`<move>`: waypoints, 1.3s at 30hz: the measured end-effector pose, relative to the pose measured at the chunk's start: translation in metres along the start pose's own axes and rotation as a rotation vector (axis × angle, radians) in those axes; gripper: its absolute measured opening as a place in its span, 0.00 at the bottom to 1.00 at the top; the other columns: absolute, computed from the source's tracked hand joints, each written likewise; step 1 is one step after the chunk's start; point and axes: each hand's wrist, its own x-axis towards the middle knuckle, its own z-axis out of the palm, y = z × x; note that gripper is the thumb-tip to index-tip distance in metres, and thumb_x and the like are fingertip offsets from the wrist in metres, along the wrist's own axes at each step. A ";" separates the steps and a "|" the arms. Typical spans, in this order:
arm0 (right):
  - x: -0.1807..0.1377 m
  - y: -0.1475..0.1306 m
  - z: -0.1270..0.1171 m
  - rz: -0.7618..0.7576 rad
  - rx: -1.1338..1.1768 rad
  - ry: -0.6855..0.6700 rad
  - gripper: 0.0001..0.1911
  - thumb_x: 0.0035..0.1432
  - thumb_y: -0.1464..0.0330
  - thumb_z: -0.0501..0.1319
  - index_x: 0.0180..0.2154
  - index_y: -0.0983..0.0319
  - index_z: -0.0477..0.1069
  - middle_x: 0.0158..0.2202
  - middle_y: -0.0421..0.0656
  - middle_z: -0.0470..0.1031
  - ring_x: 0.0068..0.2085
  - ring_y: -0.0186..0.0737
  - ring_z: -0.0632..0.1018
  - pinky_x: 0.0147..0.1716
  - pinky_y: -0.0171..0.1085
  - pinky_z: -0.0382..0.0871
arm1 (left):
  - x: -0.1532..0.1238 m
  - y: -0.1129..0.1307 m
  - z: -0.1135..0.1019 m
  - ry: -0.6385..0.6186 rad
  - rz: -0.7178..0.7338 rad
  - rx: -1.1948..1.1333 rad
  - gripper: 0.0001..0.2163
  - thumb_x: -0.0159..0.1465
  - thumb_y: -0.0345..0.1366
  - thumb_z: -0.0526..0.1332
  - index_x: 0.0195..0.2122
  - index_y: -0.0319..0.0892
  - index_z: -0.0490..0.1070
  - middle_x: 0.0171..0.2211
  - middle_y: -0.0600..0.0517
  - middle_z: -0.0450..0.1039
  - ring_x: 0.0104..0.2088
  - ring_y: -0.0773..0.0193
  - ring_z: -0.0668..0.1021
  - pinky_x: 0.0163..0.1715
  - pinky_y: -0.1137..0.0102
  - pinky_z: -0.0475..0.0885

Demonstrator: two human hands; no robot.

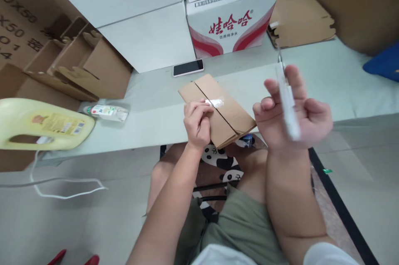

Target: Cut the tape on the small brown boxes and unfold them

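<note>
A flattened brown cardboard box point(230, 111) lies at a slant on the table's front edge, one corner jutting out over my lap. Across its dark middle seam sits a shiny strip of clear tape point(216, 103). My left hand point(198, 123) rests on the box's left side, fingers curled and pressing by the tape. Raised to the right of the box, my right hand point(293, 111) holds a white utility knife point(287, 105), somewhat blurred, with its thin metal tip pointing away from me. The knife is apart from the box.
A phone point(188, 67) lies behind the cardboard, before a white-and-red carton point(233, 20). At left are a plastic bottle point(107, 111), a yellow jug point(62, 126) and open cardboard boxes point(93, 61). Folded cardboard point(304, 20) lies at back right, near a blue object point(383, 63).
</note>
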 end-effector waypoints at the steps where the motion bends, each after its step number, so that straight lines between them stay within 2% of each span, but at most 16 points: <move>1: 0.000 0.001 -0.003 0.006 -0.008 -0.038 0.24 0.59 0.49 0.50 0.54 0.43 0.70 0.53 0.42 0.78 0.43 0.49 0.80 0.34 0.46 0.70 | 0.000 0.000 0.000 0.002 -0.002 0.003 0.10 0.63 0.27 0.53 0.36 0.45 0.73 0.38 0.48 0.75 0.48 0.54 0.76 0.51 0.55 0.72; 3: 0.002 0.003 -0.005 -0.020 -0.029 -0.081 0.22 0.59 0.49 0.52 0.53 0.40 0.70 0.57 0.40 0.76 0.50 0.51 0.79 0.36 0.46 0.70 | 0.000 0.001 0.001 0.007 0.000 0.013 0.10 0.63 0.27 0.53 0.35 0.45 0.74 0.38 0.48 0.75 0.47 0.55 0.77 0.51 0.55 0.72; 4: 0.002 0.003 -0.004 -0.034 -0.027 -0.083 0.19 0.59 0.50 0.54 0.51 0.40 0.70 0.55 0.39 0.77 0.49 0.50 0.79 0.35 0.45 0.70 | 0.000 0.001 0.001 0.009 0.003 0.020 0.10 0.63 0.27 0.53 0.35 0.44 0.74 0.38 0.48 0.75 0.47 0.55 0.77 0.50 0.56 0.72; 6: 0.001 0.002 0.001 -0.064 -0.002 -0.058 0.12 0.59 0.54 0.57 0.44 0.44 0.72 0.43 0.39 0.79 0.39 0.42 0.80 0.29 0.40 0.68 | 0.000 0.003 0.003 0.012 0.007 0.036 0.10 0.64 0.27 0.53 0.34 0.44 0.73 0.37 0.48 0.75 0.46 0.55 0.77 0.50 0.56 0.73; 8: -0.003 0.001 0.009 -0.121 -0.041 -0.031 0.09 0.61 0.55 0.58 0.38 0.49 0.71 0.30 0.37 0.74 0.27 0.36 0.74 0.24 0.36 0.64 | -0.001 0.005 0.005 0.018 0.005 0.053 0.10 0.64 0.28 0.53 0.34 0.44 0.73 0.37 0.48 0.76 0.46 0.56 0.77 0.50 0.56 0.72; 11: -0.009 0.001 0.019 -0.148 -0.303 -0.067 0.08 0.63 0.57 0.59 0.40 0.53 0.69 0.23 0.35 0.69 0.21 0.32 0.68 0.20 0.34 0.60 | -0.004 0.009 0.007 0.027 -0.011 0.098 0.09 0.64 0.28 0.52 0.35 0.45 0.72 0.37 0.48 0.76 0.47 0.55 0.77 0.51 0.55 0.71; 14: -0.012 0.000 0.023 -0.084 -0.582 -0.196 0.07 0.60 0.64 0.64 0.40 0.55 0.68 0.24 0.34 0.70 0.21 0.30 0.67 0.22 0.33 0.59 | -0.007 0.009 0.007 0.016 -0.012 0.142 0.08 0.66 0.31 0.52 0.35 0.44 0.70 0.39 0.47 0.75 0.47 0.54 0.77 0.52 0.55 0.71; 18: -0.011 -0.005 0.024 -0.057 -0.715 -0.342 0.07 0.59 0.65 0.64 0.40 0.58 0.70 0.26 0.35 0.73 0.22 0.29 0.68 0.24 0.33 0.61 | -0.010 0.006 0.007 0.045 0.056 0.144 0.09 0.69 0.39 0.51 0.37 0.45 0.70 0.41 0.46 0.74 0.47 0.54 0.77 0.55 0.53 0.68; 23: -0.009 -0.008 0.028 -0.074 -0.884 -0.376 0.09 0.58 0.63 0.63 0.41 0.59 0.72 0.29 0.37 0.78 0.23 0.31 0.72 0.26 0.33 0.63 | -0.012 0.004 0.008 0.050 0.080 0.150 0.11 0.70 0.41 0.51 0.38 0.45 0.70 0.41 0.47 0.75 0.48 0.54 0.77 0.57 0.53 0.65; 28: -0.008 -0.005 0.038 -0.058 -1.032 -0.333 0.11 0.58 0.61 0.61 0.41 0.58 0.75 0.29 0.39 0.80 0.27 0.35 0.76 0.28 0.34 0.63 | -0.013 0.005 0.008 0.049 0.075 0.138 0.10 0.70 0.40 0.51 0.39 0.45 0.71 0.41 0.47 0.75 0.49 0.54 0.77 0.56 0.53 0.65; 34: -0.006 -0.005 0.039 -0.138 -1.046 -0.309 0.03 0.50 0.67 0.60 0.29 0.59 0.69 0.19 0.35 0.70 0.20 0.31 0.65 0.24 0.34 0.58 | -0.013 0.005 0.006 0.010 0.067 0.186 0.12 0.71 0.41 0.48 0.38 0.46 0.70 0.40 0.47 0.76 0.48 0.53 0.77 0.55 0.53 0.66; 37: -0.008 -0.008 0.033 -0.136 -0.912 -0.307 0.03 0.50 0.70 0.61 0.27 0.59 0.67 0.18 0.34 0.67 0.20 0.30 0.64 0.22 0.34 0.58 | -0.013 0.005 0.005 0.002 0.062 0.200 0.12 0.71 0.41 0.48 0.38 0.45 0.70 0.40 0.47 0.75 0.48 0.53 0.77 0.57 0.53 0.65; 39: -0.009 -0.008 0.028 -0.180 -0.726 -0.232 0.04 0.50 0.70 0.61 0.27 0.58 0.66 0.18 0.34 0.65 0.19 0.30 0.63 0.20 0.34 0.56 | -0.013 0.004 0.003 0.005 0.059 0.190 0.12 0.71 0.40 0.48 0.38 0.45 0.70 0.41 0.46 0.75 0.48 0.53 0.76 0.57 0.53 0.65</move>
